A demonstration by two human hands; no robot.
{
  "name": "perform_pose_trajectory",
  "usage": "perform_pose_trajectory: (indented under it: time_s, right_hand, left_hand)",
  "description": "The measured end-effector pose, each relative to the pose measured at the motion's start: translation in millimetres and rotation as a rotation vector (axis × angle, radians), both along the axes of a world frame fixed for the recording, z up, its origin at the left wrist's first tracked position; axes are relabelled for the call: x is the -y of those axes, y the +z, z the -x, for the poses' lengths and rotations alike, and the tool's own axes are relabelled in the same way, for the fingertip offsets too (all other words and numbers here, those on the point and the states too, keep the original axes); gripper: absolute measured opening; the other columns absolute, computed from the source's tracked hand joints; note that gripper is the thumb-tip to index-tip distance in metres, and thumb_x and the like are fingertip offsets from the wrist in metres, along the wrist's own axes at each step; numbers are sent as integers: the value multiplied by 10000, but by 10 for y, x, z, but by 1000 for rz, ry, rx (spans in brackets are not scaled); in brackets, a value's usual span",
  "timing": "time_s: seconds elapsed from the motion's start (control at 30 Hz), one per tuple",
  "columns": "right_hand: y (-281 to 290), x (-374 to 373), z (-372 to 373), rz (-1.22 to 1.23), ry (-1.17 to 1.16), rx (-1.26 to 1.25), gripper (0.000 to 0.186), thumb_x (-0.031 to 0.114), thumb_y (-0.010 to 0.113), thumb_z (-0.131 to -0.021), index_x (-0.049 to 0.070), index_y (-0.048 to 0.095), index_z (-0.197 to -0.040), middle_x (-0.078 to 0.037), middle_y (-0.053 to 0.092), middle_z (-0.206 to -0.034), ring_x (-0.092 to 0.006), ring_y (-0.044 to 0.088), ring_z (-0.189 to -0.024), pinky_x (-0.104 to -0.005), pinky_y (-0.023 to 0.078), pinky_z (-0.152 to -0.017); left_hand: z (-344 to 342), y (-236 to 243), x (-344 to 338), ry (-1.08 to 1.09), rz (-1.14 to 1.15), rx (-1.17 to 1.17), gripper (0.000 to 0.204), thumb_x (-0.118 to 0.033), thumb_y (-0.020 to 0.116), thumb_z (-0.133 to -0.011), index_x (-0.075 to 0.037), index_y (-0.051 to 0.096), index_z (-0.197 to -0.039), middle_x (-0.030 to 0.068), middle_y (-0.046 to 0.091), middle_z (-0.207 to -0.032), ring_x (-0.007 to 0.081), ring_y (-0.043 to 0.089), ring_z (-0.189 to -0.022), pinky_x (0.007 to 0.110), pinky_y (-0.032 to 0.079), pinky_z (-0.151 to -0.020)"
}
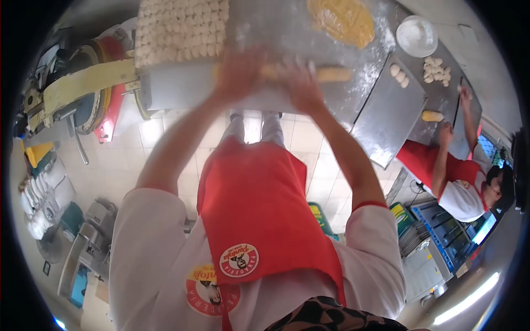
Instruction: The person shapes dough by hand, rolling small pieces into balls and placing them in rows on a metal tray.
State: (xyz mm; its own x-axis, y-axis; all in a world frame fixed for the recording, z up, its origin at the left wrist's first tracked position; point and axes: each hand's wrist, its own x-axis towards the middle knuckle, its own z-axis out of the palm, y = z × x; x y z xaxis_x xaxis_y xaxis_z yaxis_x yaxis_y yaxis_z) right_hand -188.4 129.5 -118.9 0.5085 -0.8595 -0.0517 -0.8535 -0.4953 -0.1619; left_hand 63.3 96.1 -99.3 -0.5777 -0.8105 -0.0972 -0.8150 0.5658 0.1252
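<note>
A long yellowish dough roll (334,74) lies crosswise on the metal worktable (182,88), near its front edge. On its left part rests my left hand (240,74), blurred by motion, fingers stretched forward. Farther right, my right hand (300,83) lies on the same roll, its floury fingers spread and flat. The roll's right end sticks out past that hand, and the middle is partly covered. Beyond my left hand stand close rows of small pale dough pieces (182,30). A flat yellow mass of dough (343,21) sits at the far right of my hands.
A white bowl of flour (417,36), dough balls (399,75) on a metal sheet (389,105) and a dough heap (436,71) are at right. There a co-worker (464,182) in a red apron works near a short dough roll (432,116). Equipment (88,88) stands left.
</note>
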Motion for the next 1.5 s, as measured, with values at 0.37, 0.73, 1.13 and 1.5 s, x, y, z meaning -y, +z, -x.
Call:
perform_pose_trajectory:
  time_s: [0.37, 0.73, 1.13, 1.5]
  right_hand:
    - [223, -342, 904, -254, -198, -90, 635, 313, 734, -894, 128, 507, -1458, -112, 518, -1444, -336, 471, -1369, -629, 290, -1177]
    - [177, -540, 19, -230, -281, -123, 577, 286, 637, -965, 138, 479, -1499, -106, 510, -1456, -315, 442, -1416, -662, 239, -1187]
    - [109, -160, -2, 18, -325, -79, 724, 555, 484, -1018, 197, 311, -1623, -190, 233, -1687, -423, 225, -1546, -652, 168, -1219]
    - [-83, -204, 779, -280, -431, 456, 749, 445, 610, -963, 18, 399, -1541, -231, 345, -1622, -431, 293, -1517, -616, 221, -1217]
  left_hand:
    - [-717, -22, -553, 123, -82, -13, 542, -379, 691, -927, -135, 551, -1390, 77, 542, -1270, 301, 501, -1257, 517, 390, -1014]
    - [-640, 57, -655, 198, -98, -156, 627, -329, 724, -908, -206, 516, -1486, 94, 497, -1398, 317, 428, -1388, 612, 260, -1165]
    - [213, -172, -539, 214, 58, 19, 645, -471, 550, -999, -261, 375, -1584, 65, 269, -1684, 390, 225, -1552, 797, 88, -1147]
    - [850, -194, -416, 430, 167, 58, 629, -441, 451, -1056, -122, 377, -1593, 180, 249, -1689, 398, 213, -1563, 729, 139, -1184]
